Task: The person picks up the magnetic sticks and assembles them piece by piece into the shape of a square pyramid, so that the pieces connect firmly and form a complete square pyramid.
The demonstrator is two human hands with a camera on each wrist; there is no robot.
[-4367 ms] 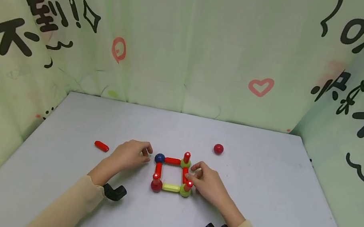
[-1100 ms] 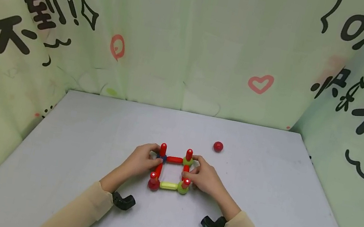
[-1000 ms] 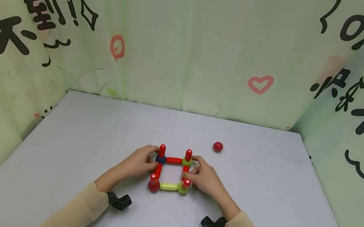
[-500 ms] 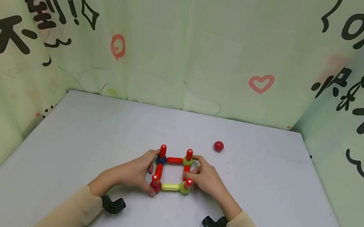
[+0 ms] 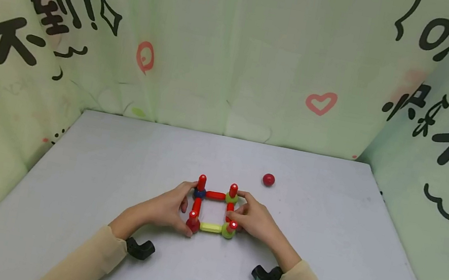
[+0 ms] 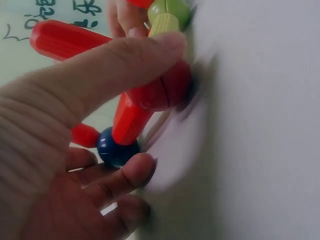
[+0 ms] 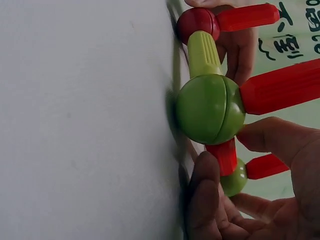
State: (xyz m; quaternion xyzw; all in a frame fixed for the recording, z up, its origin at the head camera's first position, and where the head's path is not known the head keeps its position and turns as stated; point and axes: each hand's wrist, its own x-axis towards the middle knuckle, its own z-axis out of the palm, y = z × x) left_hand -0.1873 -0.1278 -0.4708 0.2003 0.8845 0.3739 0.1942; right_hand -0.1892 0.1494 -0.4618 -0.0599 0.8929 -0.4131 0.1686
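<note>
Flanking two hands [image 5: 167,210]: five balls, eight rods [image 5: 215,195].

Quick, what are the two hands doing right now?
Left hand: grips the near-left red plastic ball of the square rod frame.
Right hand: fingers curled around the frame's right side, by the near green plastic ball.

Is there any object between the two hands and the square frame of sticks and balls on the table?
Nothing visible does. The left hand already touches the frame on its left side, by the red ball and blue ball. The right hand touches its right side by the green ball. The loose red ball lies apart.
</note>
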